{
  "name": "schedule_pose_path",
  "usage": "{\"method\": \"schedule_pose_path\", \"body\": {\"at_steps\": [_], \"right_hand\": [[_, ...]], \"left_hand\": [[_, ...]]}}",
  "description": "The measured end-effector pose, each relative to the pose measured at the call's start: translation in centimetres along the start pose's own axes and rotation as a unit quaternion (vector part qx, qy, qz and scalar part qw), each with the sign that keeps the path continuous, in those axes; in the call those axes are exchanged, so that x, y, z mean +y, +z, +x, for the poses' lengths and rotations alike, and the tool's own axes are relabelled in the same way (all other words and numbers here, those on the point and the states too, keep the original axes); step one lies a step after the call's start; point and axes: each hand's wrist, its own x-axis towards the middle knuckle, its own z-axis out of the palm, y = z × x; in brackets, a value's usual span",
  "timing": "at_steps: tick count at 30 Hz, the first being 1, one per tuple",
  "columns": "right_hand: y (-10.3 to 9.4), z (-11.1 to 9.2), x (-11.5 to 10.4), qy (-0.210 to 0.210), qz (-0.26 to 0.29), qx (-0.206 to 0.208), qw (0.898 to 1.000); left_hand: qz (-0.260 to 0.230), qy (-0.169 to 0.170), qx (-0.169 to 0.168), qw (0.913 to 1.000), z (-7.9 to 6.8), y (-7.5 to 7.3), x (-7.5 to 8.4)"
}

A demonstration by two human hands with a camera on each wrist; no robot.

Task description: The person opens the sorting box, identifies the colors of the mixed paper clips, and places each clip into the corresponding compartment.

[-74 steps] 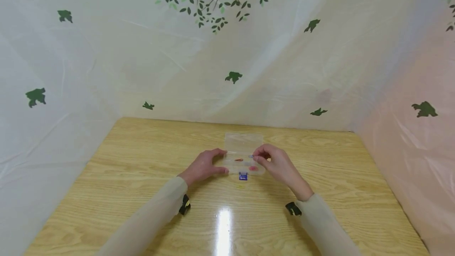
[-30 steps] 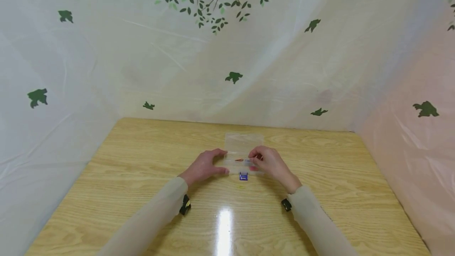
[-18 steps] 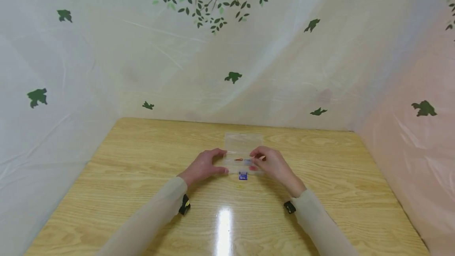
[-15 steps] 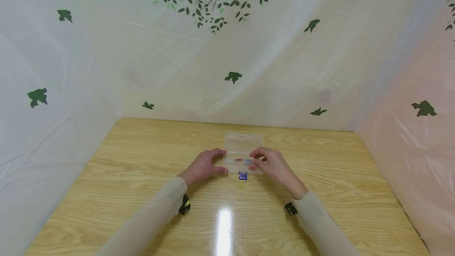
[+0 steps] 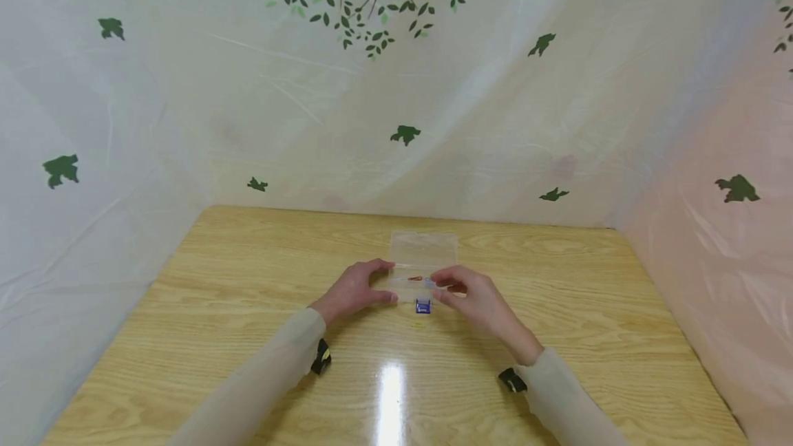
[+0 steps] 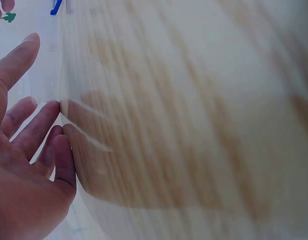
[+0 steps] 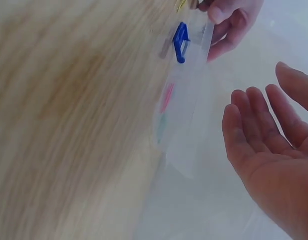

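Observation:
A clear plastic box (image 5: 405,289) with compartments lies with its lid (image 5: 423,248) tipped back. My left hand (image 5: 354,288) holds its left end between thumb and fingers. My right hand (image 5: 477,298) hovers at the right end, fingers loosely bent and holding nothing in the right wrist view. Inside the box are a small orange-red clip-like piece (image 5: 415,279) and a pale blue piece (image 5: 429,281). Pink (image 7: 167,97) and greenish (image 7: 161,128) pieces show through the wall. Just in front of the box sits a small dark blue frame-shaped piece (image 5: 423,306).
A thin yellow piece (image 5: 418,325) lies nearer me on the wooden table (image 5: 279,243). White sheeting (image 5: 310,122) printed with leaves and birds hangs behind the table and along both sides. Light glares off the table's front.
My right hand carried the pale blue piece into the box, beside the orange-red one, and let go. Its fingers have since spread and shifted slightly toward me. My left hand stayed put.

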Motion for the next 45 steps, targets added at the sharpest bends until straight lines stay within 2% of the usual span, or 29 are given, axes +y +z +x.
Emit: {"method": "schedule_pose_path", "body": {"at_steps": [14,21,36,45], "right_hand": [[0.9,-1.5,-1.1,0.029,0.066,-0.087,0.994],[1.6,-1.8,-1.0,0.032,0.067,-0.119,0.990],[2.9,-1.4,-0.5,0.035,-0.015,-0.104,0.994],[3.7,-1.0,-0.2,-0.002,-0.076,-0.106,0.991]], "left_hand": [[0.000,0.000,-0.001,1.0000,-0.1,0.0,-0.1],[-0.006,0.006,0.002,1.0000,-0.2,0.0,-0.1],[-0.001,0.009,0.003,1.0000,-0.2,0.1,0.0],[0.003,0.004,0.003,1.0000,-0.1,0.1,-0.1]]}}
